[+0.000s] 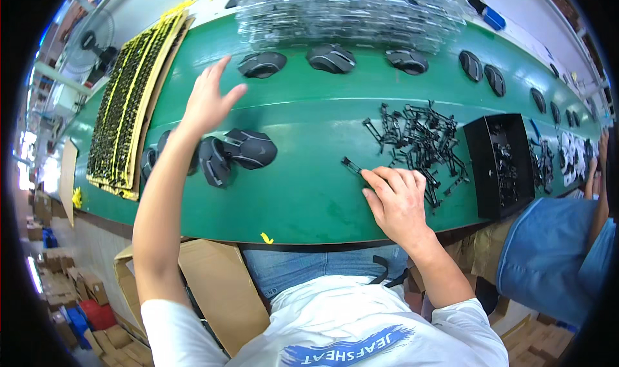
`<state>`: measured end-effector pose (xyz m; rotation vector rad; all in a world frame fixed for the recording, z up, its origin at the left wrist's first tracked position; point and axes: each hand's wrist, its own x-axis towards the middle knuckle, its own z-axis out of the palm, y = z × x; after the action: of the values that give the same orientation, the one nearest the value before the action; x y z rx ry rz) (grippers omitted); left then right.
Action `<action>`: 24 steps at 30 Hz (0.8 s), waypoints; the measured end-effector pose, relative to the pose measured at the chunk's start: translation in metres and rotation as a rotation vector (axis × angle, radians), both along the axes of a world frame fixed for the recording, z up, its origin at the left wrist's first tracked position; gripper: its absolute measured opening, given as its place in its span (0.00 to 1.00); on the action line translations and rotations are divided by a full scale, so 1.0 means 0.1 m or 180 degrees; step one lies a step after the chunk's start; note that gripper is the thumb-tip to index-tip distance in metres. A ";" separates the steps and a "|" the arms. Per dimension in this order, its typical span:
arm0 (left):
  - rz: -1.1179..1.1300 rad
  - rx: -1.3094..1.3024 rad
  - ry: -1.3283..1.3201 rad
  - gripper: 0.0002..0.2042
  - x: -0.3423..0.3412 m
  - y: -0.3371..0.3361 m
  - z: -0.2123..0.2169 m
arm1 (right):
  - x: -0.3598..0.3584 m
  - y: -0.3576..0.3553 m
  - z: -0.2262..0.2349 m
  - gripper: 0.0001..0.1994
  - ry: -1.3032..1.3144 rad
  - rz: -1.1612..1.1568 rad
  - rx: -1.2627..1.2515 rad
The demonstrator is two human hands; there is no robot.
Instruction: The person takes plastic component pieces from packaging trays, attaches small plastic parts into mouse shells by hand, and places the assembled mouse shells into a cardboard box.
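Observation:
My left hand (209, 99) is raised over the green table, fingers stretched out and thumb apart, with nothing in it. Its nearest thing is a black computer mouse (262, 65) to its right. Below it, beside my left forearm, sit several more black mice, among them a mouse (250, 149) lying against its neighbour (214, 161). My right hand (394, 202) pinches a small black plastic part (350, 164) between thumb and forefinger; the part's far end sticks out to the left. Just beyond that hand spreads a loose pile of similar black plastic parts (419, 135).
Clear plastic trays (348, 12) are stacked at the back. More mice, such as one at the back middle (331, 58), line the far side. A black box (485, 167) of parts stands right, near a co-worker's blue clothing (554, 257). Yellow-edged boards (132, 103) lie left; an open carton (222, 289) stands below.

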<state>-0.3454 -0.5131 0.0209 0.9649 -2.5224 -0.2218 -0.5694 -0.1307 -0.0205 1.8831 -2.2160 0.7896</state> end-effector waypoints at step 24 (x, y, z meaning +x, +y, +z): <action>-0.2026 0.0097 -0.1743 0.43 -0.32 2.04 1.09 | -0.32 -0.25 0.09 0.15 -0.0195 -0.0220 -0.0134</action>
<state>-0.3776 -0.3095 0.1295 0.2017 -3.2813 -0.1989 -0.6012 -0.1556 -0.0114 1.7762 -2.2683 0.8863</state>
